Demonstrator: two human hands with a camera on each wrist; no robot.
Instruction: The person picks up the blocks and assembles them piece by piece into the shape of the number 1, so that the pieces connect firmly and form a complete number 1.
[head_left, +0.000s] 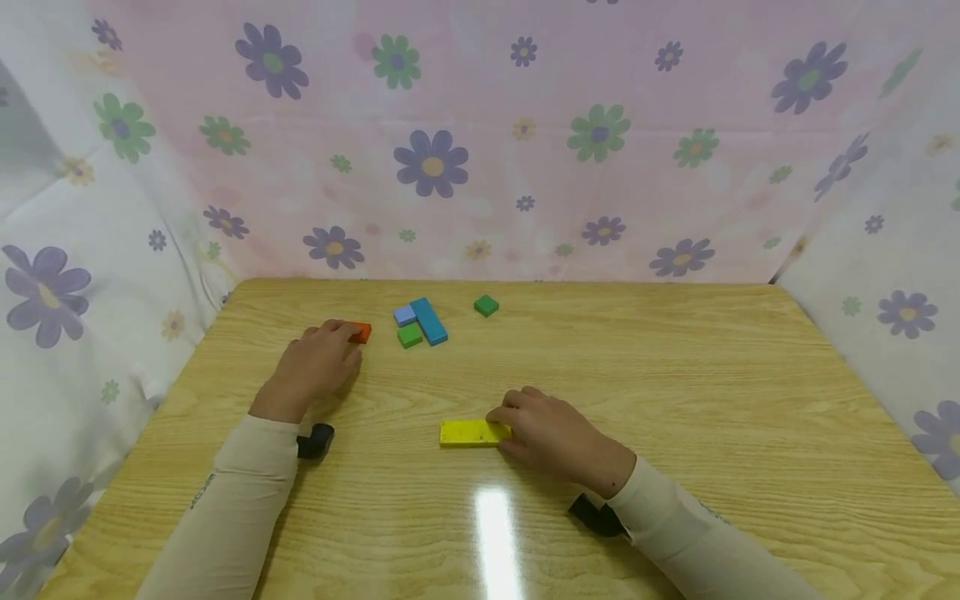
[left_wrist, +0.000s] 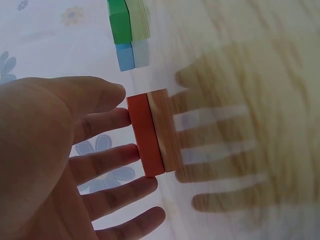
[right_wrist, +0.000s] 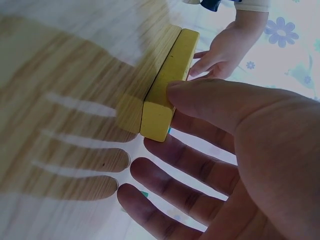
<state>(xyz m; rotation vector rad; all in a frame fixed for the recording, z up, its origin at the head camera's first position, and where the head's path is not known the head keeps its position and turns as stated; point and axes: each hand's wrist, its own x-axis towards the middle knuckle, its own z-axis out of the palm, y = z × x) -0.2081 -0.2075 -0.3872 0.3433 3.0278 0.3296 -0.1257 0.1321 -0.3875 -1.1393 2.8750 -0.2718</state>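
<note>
My left hand (head_left: 318,362) reaches to the far left of the wooden table, fingertips at the red block (head_left: 362,333). Seen from the left wrist, straight, spread fingers lie behind that red block (left_wrist: 146,135), with the thumb just off its end. Nearer the front, my right hand (head_left: 555,437) pinches the right end of a long yellow block (head_left: 468,433) between thumb and index finger. The right wrist view has the thumb on the near side of the yellow block (right_wrist: 167,80), the other fingers extended beyond it. The block lies lengthwise on the table.
Right of the red block sit a long blue block (head_left: 429,322), a light purple block (head_left: 405,315) and a light green block (head_left: 409,336), close together. A darker green block (head_left: 487,306) stands apart. Flowered cloth (head_left: 480,208) rises behind the table (head_left: 675,375).
</note>
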